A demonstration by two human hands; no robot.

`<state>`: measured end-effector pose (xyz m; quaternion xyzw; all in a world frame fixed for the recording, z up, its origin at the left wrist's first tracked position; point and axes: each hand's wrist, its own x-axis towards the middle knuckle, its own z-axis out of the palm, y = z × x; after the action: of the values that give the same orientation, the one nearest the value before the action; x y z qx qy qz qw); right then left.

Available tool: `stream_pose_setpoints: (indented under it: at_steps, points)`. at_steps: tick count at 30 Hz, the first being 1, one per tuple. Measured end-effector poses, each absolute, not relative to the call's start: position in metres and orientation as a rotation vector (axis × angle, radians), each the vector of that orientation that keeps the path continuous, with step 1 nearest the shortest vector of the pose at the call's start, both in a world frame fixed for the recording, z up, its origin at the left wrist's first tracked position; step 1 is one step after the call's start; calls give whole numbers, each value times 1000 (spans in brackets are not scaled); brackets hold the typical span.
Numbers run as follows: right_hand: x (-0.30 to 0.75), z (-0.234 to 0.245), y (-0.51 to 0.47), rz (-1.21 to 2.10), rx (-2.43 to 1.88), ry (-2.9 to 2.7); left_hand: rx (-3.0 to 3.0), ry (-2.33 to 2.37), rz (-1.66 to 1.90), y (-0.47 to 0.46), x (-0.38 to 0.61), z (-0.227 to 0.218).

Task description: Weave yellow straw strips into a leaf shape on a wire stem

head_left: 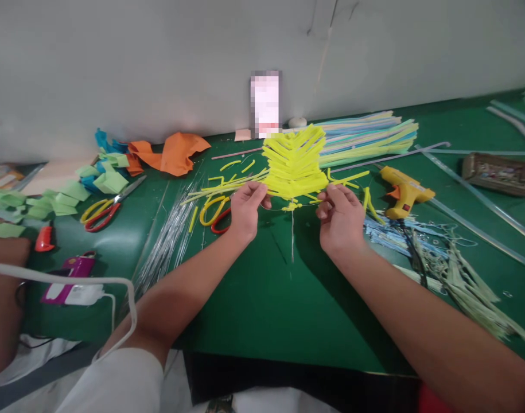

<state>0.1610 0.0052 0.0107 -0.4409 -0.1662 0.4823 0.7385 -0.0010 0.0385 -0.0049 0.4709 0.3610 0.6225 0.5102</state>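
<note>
A yellow woven piece of folded strips, shaped like a leaf, is held just above the green table. My left hand pinches its lower left edge. My right hand pinches its lower right edge, fingers curled. A thin wire stem hangs down from the piece between my hands. Loose yellow strips lie to the left of the piece.
A yellow glue gun lies right of my right hand. Scissors with yellow and red handles and another pair lie at left. A bundle of wires, pastel strips, orange and green paper surround the work.
</note>
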Motion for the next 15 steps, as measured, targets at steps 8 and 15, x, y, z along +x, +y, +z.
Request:
stream_pose_setpoints:
  at_steps: [8, 15]
  points:
    - [162, 5, 8, 915, -1000, -432, 1095, 847, 1486, 37, 1, -3]
    - [162, 8, 7, 909, -1003, -439, 1092, 858, 1481, 36, 2, -2]
